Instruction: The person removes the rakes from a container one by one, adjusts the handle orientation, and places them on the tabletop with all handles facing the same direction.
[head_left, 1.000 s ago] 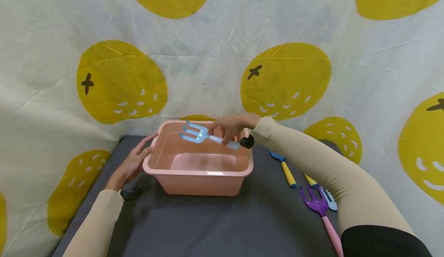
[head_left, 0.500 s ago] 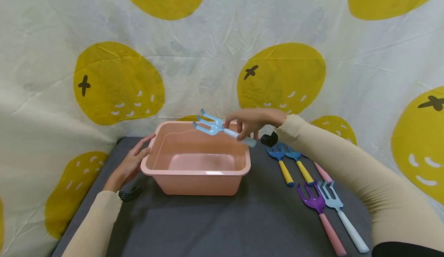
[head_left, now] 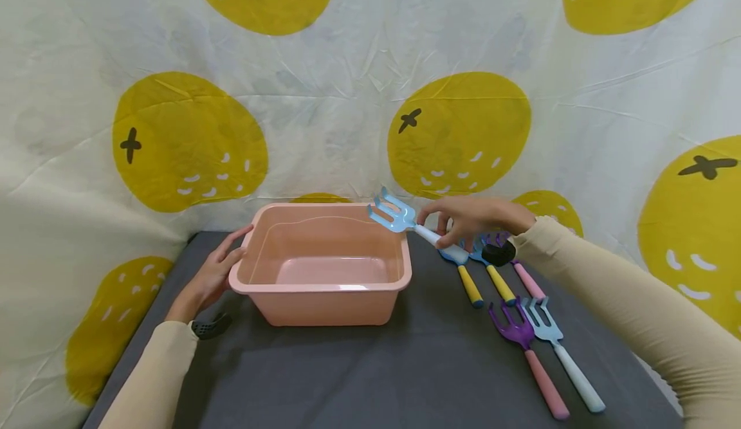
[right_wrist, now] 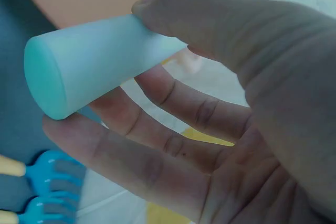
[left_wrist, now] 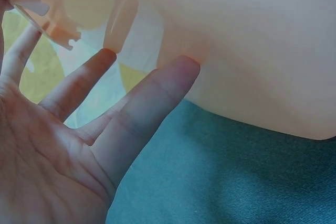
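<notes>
My left hand (head_left: pixel 207 279) rests at the left side of a pink plastic basin (head_left: pixel 324 289), its fingers extended. In the left wrist view the fingertips (left_wrist: pixel 181 69) touch or nearly touch the basin's outer wall (left_wrist: pixel 273 77). My right hand (head_left: pixel 463 217) pinches a light blue hand fork (head_left: pixel 396 215) by its whitish handle (right_wrist: pixel 100 56), thumb on one side and fingers on the other. The fork is held in the air, tines pointing left over the basin's right rim. Its handle end hangs above blue forks with yellow handles.
On the dark grey cloth (head_left: pixel 347 377), right of the basin, lie several hand forks. Two have yellow handles (head_left: pixel 500 284); one purple fork (head_left: pixel 541 371) has a pink handle, beside a light blue fork (head_left: pixel 573 368). Another pink handle (head_left: pixel 528 281) lies behind. A lemon-patterned curtain (head_left: pixel 324 139) stands behind.
My right hand has carried the light blue fork rightward, from over the basin to its right rim. The forks on the cloth have come into fuller view. The left hand stays at the basin.
</notes>
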Demonstrator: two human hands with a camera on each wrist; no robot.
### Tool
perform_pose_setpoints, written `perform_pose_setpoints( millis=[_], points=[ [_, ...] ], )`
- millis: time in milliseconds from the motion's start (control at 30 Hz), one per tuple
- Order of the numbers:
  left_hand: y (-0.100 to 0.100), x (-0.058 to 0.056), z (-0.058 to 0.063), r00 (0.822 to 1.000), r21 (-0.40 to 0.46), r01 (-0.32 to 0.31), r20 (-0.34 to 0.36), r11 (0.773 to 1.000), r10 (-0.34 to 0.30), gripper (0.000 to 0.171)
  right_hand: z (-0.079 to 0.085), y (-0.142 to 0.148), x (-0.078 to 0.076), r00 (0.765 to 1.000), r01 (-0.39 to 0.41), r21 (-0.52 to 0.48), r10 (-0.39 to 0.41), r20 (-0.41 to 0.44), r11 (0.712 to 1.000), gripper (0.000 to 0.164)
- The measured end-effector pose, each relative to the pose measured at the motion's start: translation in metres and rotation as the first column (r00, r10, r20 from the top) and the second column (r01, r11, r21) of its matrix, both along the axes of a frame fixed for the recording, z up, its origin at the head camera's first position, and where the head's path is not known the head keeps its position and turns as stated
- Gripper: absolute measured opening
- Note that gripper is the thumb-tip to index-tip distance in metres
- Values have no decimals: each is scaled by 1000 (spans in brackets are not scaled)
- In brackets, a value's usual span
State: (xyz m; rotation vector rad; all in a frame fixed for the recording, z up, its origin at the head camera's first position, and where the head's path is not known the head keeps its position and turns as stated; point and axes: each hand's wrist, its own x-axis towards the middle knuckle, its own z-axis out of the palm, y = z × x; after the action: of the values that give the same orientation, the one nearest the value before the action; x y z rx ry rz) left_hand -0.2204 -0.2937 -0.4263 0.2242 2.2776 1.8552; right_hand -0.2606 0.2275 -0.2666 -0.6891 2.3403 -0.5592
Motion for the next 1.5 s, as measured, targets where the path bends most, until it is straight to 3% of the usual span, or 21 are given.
perform_pose_setpoints(
  millis=[267, 633, 933, 1133, 1500],
  points=[
    [-3, 3, 0, 1000, 3, 5, 3, 1000, -5, 62, -42, 46, 25, 997, 75, -121, -70, 44, 990, 52],
    [-2, 3, 0, 1000, 28, 8, 12, 1000, -8, 61, -75, 89, 66, 988, 145, -227, -131, 77, 963, 50],
    [-1, 4, 0, 1000, 50, 15, 12, 999, -16, 61, -118, 112, 104, 971, 234, -317, -206, 118, 919, 51],
    [-2, 4, 1, 1000, 56, 10, 15, 998, -11, 60, -143, 117, 127, 945, 315, -367, -253, 207, 875, 50],
    [-1, 1, 3, 1000, 23, 29, -8, 999, -29, 60, -174, 119, 164, 897, 428, -408, -326, 297, 807, 50]
  ],
)
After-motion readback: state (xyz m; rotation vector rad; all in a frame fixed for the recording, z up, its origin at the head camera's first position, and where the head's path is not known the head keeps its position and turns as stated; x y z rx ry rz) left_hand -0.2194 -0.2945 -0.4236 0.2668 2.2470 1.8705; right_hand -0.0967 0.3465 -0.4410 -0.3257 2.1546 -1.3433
